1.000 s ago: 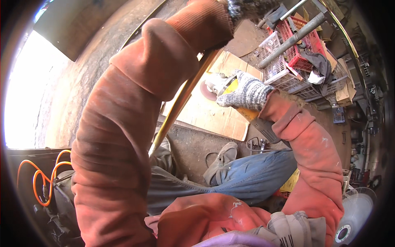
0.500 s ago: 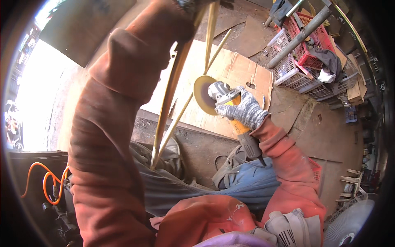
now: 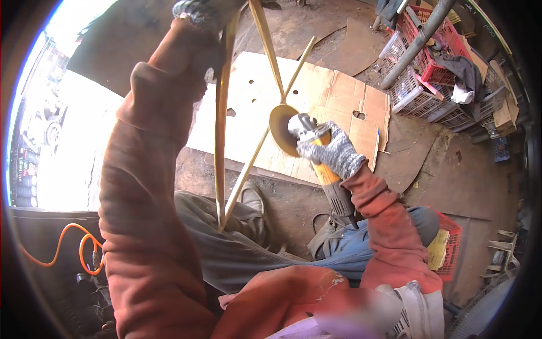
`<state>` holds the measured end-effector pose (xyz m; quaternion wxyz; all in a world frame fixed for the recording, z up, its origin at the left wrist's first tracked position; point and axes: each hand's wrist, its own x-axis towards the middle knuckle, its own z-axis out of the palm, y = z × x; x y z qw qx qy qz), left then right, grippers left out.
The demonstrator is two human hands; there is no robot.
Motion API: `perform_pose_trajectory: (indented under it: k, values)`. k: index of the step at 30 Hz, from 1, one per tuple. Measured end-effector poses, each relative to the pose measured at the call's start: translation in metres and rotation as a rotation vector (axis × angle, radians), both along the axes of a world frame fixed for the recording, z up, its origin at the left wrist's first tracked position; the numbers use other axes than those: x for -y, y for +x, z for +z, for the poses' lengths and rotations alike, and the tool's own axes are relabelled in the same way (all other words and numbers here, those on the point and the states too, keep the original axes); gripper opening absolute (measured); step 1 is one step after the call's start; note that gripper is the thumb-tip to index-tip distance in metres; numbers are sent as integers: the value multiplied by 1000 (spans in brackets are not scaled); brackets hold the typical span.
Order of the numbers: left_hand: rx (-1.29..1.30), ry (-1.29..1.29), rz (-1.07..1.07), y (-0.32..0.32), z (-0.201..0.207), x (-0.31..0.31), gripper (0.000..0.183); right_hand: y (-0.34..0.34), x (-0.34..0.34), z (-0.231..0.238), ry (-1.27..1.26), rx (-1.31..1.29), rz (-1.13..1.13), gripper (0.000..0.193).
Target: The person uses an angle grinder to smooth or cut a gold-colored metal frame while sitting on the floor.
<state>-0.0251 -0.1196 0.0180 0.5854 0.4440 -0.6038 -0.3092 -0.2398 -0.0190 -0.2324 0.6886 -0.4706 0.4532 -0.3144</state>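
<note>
Plainly one grinder (image 3: pixel 327 177), two hands (image 3: pixel 336 151)

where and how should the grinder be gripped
Probably best around the yellow body of the grinder, coming from the right: it slants with the wide disc at upper left and the dark tail at lower right, so the long body offers a wrap-around grip. The right hand holds it near the head.

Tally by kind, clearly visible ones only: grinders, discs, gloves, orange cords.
Grinder: 1
Disc: 1
Gloves: 2
Orange cord: 1
Total: 5
</note>
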Motion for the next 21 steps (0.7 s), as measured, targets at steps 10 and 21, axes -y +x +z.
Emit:
perform_pose_trajectory:
  k: [10, 21]
  values:
    - [-16, -26, 9, 18, -4, 24, 30, 12, 5, -13, -29, 58, -103, 43]
    - [-162, 73, 93, 42, -5, 32, 26, 24, 2, -32, -92, 248, -37, 41]
